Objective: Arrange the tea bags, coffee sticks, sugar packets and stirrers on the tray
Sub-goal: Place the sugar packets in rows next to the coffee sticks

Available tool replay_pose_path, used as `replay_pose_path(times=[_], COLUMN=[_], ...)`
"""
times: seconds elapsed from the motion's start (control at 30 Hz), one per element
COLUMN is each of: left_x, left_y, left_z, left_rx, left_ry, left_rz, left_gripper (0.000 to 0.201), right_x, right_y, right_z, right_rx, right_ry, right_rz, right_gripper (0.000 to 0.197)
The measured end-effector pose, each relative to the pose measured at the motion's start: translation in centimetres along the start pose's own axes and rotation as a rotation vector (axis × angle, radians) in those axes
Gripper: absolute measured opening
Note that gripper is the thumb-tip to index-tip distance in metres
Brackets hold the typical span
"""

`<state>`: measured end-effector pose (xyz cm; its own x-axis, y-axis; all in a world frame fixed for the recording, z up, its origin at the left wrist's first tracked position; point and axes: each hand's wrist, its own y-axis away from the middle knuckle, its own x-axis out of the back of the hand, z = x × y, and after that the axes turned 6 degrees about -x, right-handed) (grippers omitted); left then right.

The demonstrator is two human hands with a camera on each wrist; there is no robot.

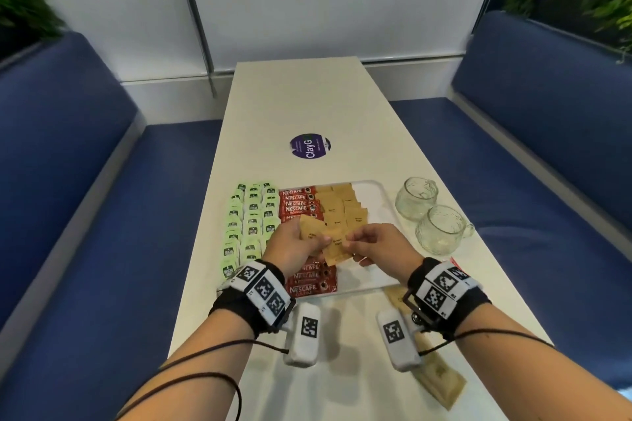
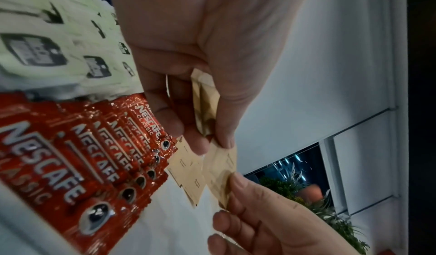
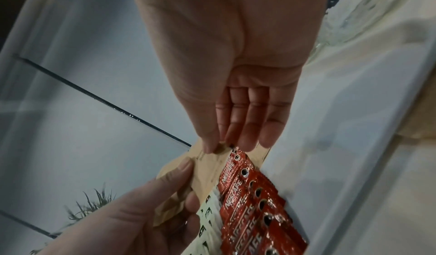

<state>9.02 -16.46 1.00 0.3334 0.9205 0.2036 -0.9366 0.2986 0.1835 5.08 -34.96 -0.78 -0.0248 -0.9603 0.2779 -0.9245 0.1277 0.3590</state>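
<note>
I'm pinching a fan of sugar packets [image 1: 330,243] in my left hand [image 1: 294,246] while my right hand [image 1: 376,243] tugs one free just above the tray [image 1: 371,195]; pulling carelessly could spill the rest across the coffee sticks [image 1: 309,278] beneath.

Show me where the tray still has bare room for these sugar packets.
Bare tray lies right of the sugar packets, toward the glass cups, and near its front right corner. The left and middle are crowded with tea bags and coffee sticks.
</note>
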Motion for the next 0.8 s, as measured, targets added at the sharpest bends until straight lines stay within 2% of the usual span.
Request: replay_pose_path(times=[0.1, 0.17, 0.3, 0.53, 0.67, 0.8], left_x=[-0.1, -0.2, 0.5, 2.6, 3.0, 2.7], left_y=[-1.3, -2.3, -4.1, -5.1, -5.2, -4.9], left_z=[0.2, 0.1, -0.3, -1.5, -1.8, -1.5], left_rx=[0.030, 0.038, 0.129, 0.167, 0.222, 0.236], left_ry=[0.001, -0.005, 0.172, 0.245, 0.302, 0.312], left_rz=[-0.066, -0.063, 0.071, 0.215, 0.188, 0.145], left_gripper=[0.019, 0.015, 0.019, 0.018, 0.028, 0.022], right_x=[0.5, 0.7, 0.7, -0.3, -0.6, -0.7], right_y=[-1.5, -2.7, -5.4, -7.6, -7.8, -7.9], right_z=[0.3, 0.8, 2.9, 4.0, 3.5, 3.5], right_rx=[-0.025, -0.035, -0.137, -0.203, -0.200, -0.199], right_ry=[0.027, 0.019, 0.052, 0.189, 0.237, 0.264], right_rz=[-0.037, 0.008, 0.198, 0.267, 0.266, 0.276], right_gripper=[0.012, 0.012, 0.012, 0.017, 0.019, 0.019])
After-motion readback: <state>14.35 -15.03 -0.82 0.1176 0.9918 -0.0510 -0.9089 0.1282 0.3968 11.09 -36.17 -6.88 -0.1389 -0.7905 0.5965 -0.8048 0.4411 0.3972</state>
